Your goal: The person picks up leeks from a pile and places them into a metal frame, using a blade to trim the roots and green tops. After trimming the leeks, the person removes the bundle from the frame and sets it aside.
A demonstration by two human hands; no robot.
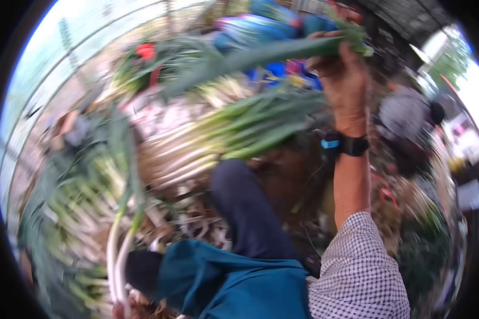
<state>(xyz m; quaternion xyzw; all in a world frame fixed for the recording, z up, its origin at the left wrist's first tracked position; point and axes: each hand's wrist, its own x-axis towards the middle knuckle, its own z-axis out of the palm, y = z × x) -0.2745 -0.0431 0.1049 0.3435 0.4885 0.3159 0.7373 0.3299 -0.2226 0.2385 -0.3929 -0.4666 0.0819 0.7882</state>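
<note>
My right hand (346, 80) is raised at the upper right, with its fingers closed round a long green leek leaf (271, 53) that stretches to the left. Low at the left, partly cut off by the frame edge, my left hand (125, 308) is closed on the white ends of two leeks (113, 250), whose green tops point upward. Between the hands lies a row of leeks (186, 149), white ends to the left and leaves to the right. Motion blurs much of the view.
More leeks (85, 212) lie in a pile at the left. Behind the row are a bundle with a red tie (146, 51) and blue wrapped bundles (255, 29). My bent knee (237, 186) is in the middle. A blurred grey rounded shape (404, 114) shows at the right.
</note>
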